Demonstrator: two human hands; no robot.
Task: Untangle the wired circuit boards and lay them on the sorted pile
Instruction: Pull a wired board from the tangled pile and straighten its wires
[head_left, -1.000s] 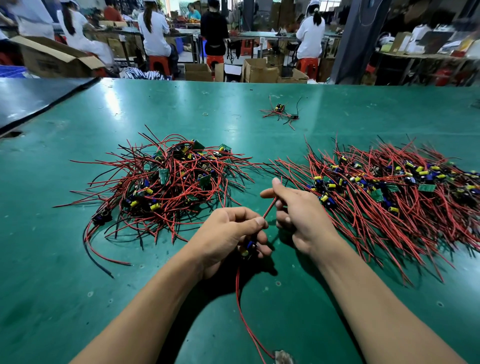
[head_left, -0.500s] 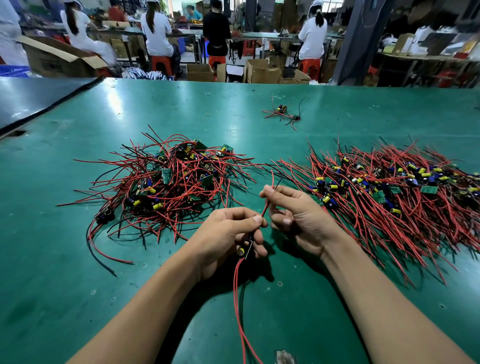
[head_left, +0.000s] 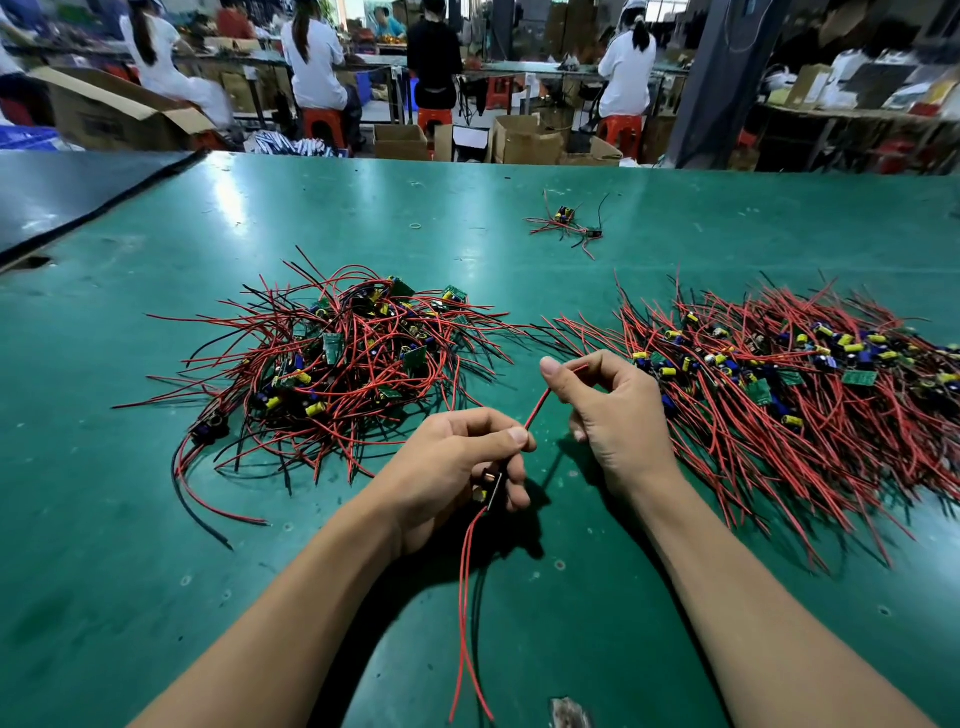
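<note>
– Two heaps of wired boards on the green tabletop (head_left: 156, 519), is that right?

– Yes. At ten o'clock from the hands lies the tangled heap (head_left: 343, 358). Its red and black wires loop over one another, with small green boards and yellow and blue capacitors caught among them.

– And the left hand?

– The left hand (head_left: 457, 457) is held over the middle of the tabletop. Its fingers are curled round one small circuit board (head_left: 488, 486) and the thumb is pressed down on top. That board is apart from both heaps. Its trailing wires (head_left: 467, 597) hang from under the hand toward six o'clock, down to the near edge of the view.

– What joins the hands?

– One red lead (head_left: 537, 408) runs from the left thumb toward one o'clock, straight into the right hand (head_left: 618, 410). That hand pinches the lead's far end between thumb and forefinger, and its other fingers are bent.

– Anything farther off?

– At twelve o'clock, well apart from the rest, a small stray cluster (head_left: 569, 223) of wires and a board lies alone.

– And the sorted pile?

– The sorted pile (head_left: 779, 384) is at two o'clock, just beside the right hand. Its wires lie roughly side by side and the boards form a band through the middle. I cannot tell whether the hand touches its nearest wires.

– Behind the tabletop?

– Several people sit with their backs turned, among cardboard boxes (head_left: 524, 137).
</note>
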